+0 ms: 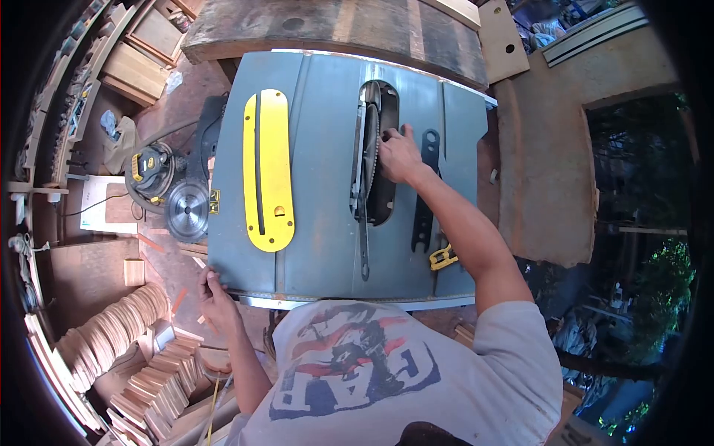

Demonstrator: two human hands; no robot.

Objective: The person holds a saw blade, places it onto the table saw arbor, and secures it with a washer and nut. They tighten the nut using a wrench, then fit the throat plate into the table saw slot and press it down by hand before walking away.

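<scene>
A grey-blue table saw (pixel 320 256) stands before me with its throat opening uncovered. A toothed circular saw blade (pixel 372 141) sits upright in the opening. My right hand (pixel 399 156) is at the right side of the blade, fingers curled beside it; what the fingertips grip is hidden. A wrench (pixel 364 253) reaches from the opening toward the front. Another dark flat wrench (pixel 424 201) lies right of my right hand. The yellow throat plate (pixel 268 171) lies on the left of the tabletop. My left hand (pixel 218 301) is by the front-left corner, thumb and fingers close together.
A second saw blade (pixel 187 211) and a yellow-black power tool (pixel 152 165) are left of the saw. A yellow part (pixel 443 258) lies near the right front. Stacked wood pieces (pixel 160 379) fill the lower left. A wooden bench (pixel 335 30) adjoins the back.
</scene>
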